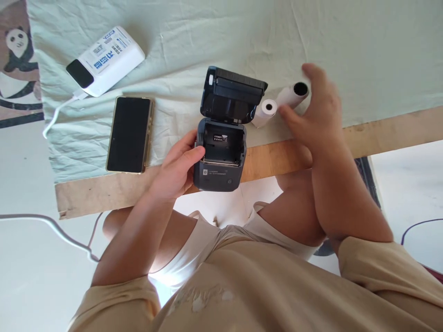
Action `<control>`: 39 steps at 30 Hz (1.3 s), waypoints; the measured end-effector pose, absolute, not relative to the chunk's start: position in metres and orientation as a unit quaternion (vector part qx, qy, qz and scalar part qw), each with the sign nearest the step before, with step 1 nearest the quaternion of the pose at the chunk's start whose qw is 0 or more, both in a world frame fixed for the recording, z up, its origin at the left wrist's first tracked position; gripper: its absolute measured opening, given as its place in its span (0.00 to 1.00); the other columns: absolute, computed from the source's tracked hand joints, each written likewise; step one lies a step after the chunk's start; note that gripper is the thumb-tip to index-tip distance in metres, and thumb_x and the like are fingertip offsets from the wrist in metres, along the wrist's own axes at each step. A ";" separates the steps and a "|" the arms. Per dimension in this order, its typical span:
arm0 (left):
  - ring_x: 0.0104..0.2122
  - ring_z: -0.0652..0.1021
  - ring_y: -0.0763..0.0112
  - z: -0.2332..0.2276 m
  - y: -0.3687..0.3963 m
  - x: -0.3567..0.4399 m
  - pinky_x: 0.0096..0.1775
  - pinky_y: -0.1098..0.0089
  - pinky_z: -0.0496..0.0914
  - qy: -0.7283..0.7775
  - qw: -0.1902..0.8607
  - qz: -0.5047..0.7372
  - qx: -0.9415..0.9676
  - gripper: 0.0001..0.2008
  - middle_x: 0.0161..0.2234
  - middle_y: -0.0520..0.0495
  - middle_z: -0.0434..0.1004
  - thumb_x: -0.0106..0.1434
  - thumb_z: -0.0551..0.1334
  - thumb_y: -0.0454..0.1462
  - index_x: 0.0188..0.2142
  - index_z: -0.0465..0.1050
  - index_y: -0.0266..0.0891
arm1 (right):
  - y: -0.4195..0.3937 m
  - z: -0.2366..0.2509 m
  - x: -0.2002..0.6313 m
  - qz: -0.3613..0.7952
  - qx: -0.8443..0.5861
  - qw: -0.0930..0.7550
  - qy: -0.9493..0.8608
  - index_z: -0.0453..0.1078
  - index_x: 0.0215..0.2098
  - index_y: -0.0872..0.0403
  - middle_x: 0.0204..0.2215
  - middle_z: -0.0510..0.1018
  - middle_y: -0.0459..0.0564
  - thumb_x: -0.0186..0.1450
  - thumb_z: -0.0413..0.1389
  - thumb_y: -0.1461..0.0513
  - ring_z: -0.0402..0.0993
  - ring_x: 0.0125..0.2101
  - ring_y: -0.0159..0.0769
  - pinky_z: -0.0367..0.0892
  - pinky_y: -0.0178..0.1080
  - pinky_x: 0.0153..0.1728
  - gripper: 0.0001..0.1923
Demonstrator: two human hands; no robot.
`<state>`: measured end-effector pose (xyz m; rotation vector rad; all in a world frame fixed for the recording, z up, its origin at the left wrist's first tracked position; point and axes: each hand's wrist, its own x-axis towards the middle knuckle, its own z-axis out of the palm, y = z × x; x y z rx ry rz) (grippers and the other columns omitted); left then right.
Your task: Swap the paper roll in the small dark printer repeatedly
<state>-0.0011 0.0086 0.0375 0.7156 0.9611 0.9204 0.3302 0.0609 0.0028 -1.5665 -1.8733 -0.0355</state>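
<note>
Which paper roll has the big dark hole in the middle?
The white paper roll farther from the printer, by the right hand, has the wide dark core. The other white roll has a tiny hole.

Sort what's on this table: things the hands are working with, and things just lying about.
In use: printer with lid open, steadied by left hand; two paper rolls, right hand reaching at them.

Lying about: phone, power bank, white cable, green cloth.

Person wears a loose beige tee (pixel 277 295), short sleeves ending above the elbows, faint pale stain on the front. Light shorts (pixel 204 240) below, pale cream. Both forearms, left hand (pixel 176 168), right hand (pixel 313 113) and knees bare; no watch or rings visible.
</note>
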 end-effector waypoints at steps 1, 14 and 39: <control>0.28 0.86 0.67 0.038 0.008 -0.001 0.26 0.74 0.75 0.437 0.727 0.418 0.325 0.20 0.29 0.52 0.85 0.60 0.80 0.44 0.47 0.82 0.39 | 0.057 0.009 0.327 -0.037 -0.572 0.364 -0.734 0.70 0.70 0.46 0.63 0.84 0.58 0.68 0.66 0.59 0.82 0.62 0.57 0.79 0.62 0.64 0.33; 0.23 0.81 0.72 0.034 0.007 0.002 0.26 0.74 0.77 0.389 0.738 0.435 0.339 0.19 0.25 0.56 0.77 0.63 0.81 0.48 0.43 0.80 0.40 | 0.049 -0.017 0.281 0.084 -0.523 0.309 -0.790 0.71 0.72 0.43 0.57 0.81 0.57 0.77 0.61 0.62 0.84 0.53 0.45 0.81 0.45 0.50 0.26; 0.52 0.92 0.49 0.029 0.000 -0.002 0.30 0.72 0.78 0.442 0.696 0.444 0.350 0.22 0.44 0.41 0.91 0.65 0.79 0.52 0.47 0.83 0.40 | 0.006 0.040 0.250 0.222 -0.488 0.452 -0.713 0.70 0.67 0.42 0.54 0.84 0.52 0.71 0.63 0.55 0.86 0.45 0.45 0.84 0.49 0.41 0.27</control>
